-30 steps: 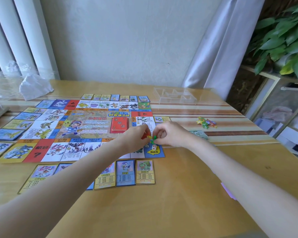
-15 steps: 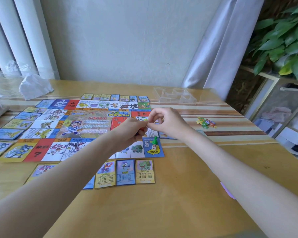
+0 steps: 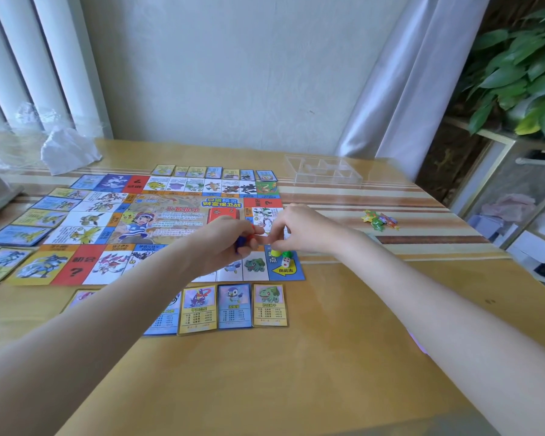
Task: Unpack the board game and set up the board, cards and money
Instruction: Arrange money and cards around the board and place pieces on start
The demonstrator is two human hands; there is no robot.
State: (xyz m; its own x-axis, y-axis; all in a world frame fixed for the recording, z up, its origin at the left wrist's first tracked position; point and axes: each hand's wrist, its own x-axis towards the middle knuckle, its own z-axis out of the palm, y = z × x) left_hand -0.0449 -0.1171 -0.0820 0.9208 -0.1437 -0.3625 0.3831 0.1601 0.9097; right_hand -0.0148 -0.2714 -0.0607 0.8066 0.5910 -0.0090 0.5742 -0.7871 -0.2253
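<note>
**Pawns go from the left hand, rightward and near, to the start square**

I have both hands over the near right part of the board (image 3: 76,272). My left hand (image 3: 225,243) is curled round a small clutch of pawns (image 3: 244,240); I make out red and blue between the fingers, though I cannot count them. My right hand (image 3: 299,229) meets it at the fingertips, thumb and forefinger pinched together at that clutch; whether they already grip a piece I cannot tell.

The relation that matters: the start square (image 3: 285,265), the blue corner with the yellow arrow, lies just near and to the right of the pinch, almost under my right hand. A green pawn (image 3: 287,254) and a yellow pawn (image 3: 275,253) stand there upright, with a white die (image 3: 285,263) close against them.

So I judge the right hand is the one to carry, a short drop toward me. The risk is knocking over the standing pieces.

The property cards (image 3: 233,306) lie in a row along the board's near edge, and star tokens (image 3: 380,220) sit well apart to the right.
</note>
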